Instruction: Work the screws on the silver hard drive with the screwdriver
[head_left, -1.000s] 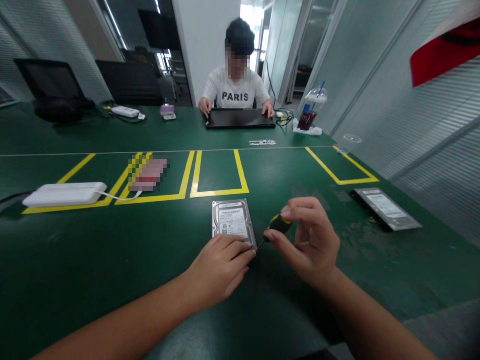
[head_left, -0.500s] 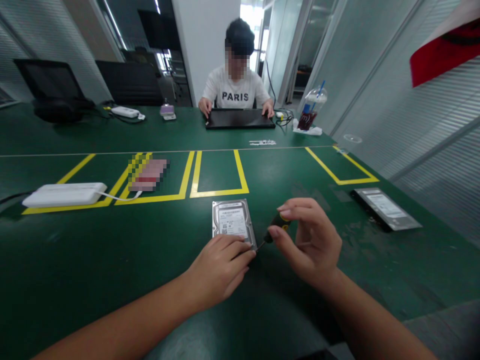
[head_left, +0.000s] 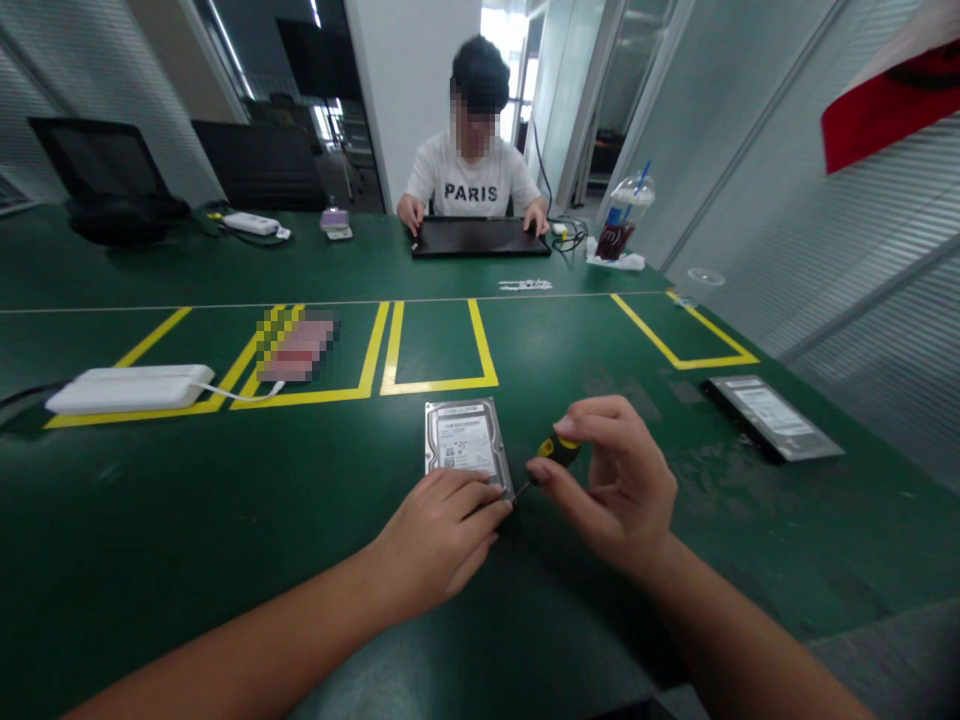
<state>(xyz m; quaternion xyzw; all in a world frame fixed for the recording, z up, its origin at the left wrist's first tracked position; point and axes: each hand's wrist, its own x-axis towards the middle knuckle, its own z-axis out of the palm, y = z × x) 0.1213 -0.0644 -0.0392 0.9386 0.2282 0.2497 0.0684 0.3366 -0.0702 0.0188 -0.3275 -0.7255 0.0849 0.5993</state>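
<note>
A silver hard drive (head_left: 463, 442) with a white label lies flat on the green table (head_left: 187, 520), just in front of me. My left hand (head_left: 439, 538) rests on its near edge, fingers curled and pressing it down. My right hand (head_left: 611, 482) pinches a small screwdriver (head_left: 553, 452) with a black and yellow handle. The screwdriver's thin tip points at the drive's near right corner, close to my left fingertips.
A second flat drive (head_left: 772, 417) lies at the right. A white box (head_left: 129, 388) with a cable sits at the left by yellow tape outlines (head_left: 436, 384). Across the table a person (head_left: 472, 170) has both hands on a black laptop (head_left: 480, 238); a lidded drink cup (head_left: 624, 218) stands nearby.
My right fingers have shifted slightly on the screwdriver handle, as in a twist. The left hand and the drive have stayed where they were.
</note>
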